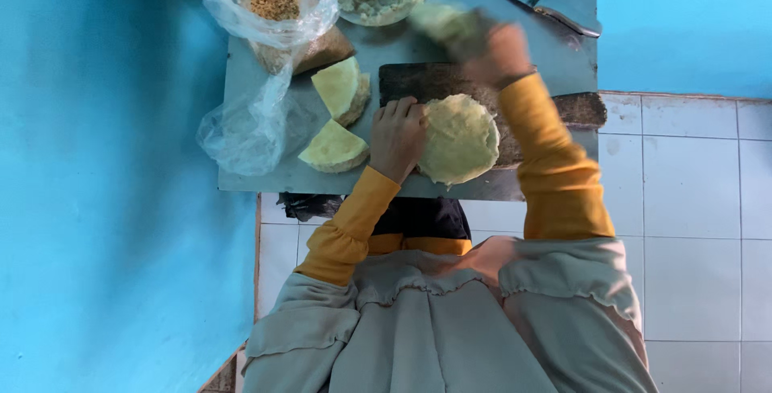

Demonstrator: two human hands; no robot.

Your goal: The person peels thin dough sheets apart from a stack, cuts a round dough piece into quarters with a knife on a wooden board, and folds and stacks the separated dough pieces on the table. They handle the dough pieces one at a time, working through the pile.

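Your left hand (397,137) presses flat beside the cabbage (459,139) on the board (434,81); your blurred right hand (500,54) clutches shreds (441,20) beyond.

Round pale yellow-green disc (460,137), flat, cut face up, surface rough and fibrous. Lies on the dark wooden cutting board (434,81), overhanging the board's near edge, close to the near edge of the bench (241,112), about midway along it. Left hand (397,136) rests against the disc's left rim, fingers curled on the board beside it. Right hand (498,54), blurred, is raised over the board's far edge, gripping a pale green clump (442,22) of the same stuff; shape of the clump not clear.
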